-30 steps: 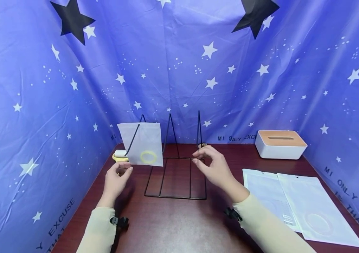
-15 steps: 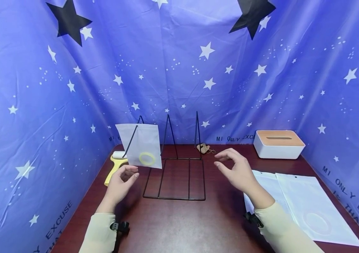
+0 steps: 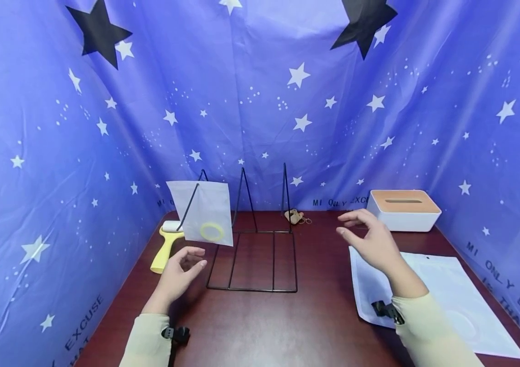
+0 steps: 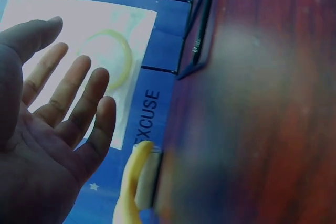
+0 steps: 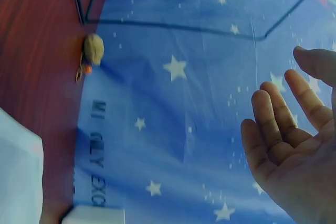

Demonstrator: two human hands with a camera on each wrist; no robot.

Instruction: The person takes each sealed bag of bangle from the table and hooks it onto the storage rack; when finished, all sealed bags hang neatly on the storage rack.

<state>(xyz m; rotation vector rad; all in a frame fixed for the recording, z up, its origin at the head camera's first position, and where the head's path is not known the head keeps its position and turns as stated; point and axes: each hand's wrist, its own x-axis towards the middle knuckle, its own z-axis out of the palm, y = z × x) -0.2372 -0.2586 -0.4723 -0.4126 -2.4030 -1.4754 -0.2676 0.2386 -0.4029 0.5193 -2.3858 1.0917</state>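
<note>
A white pouch with a yellow ring on it hangs from the left arm of a black wire rack. My left hand is just below and in front of that pouch, holding nothing, fingers loosely bent; in the left wrist view its fingers overlap the pouch. My right hand is in the air to the right of the rack, relaxed and holding nothing. Beneath it two more white pouches lie flat on the table; one pouch overlaps the other pouch, partly hidden by the right arm.
A yellow-handled lint roller lies left of the rack. Behind the rack's right side sits a small tan item with a ring. At the back right stands a white tissue box with a wooden lid. Starry blue cloth encloses the table.
My right hand has moved right, away from the rack and over toward the flat pouches. The left hand has shifted slightly right and down, uncovering the lint roller's handle.
</note>
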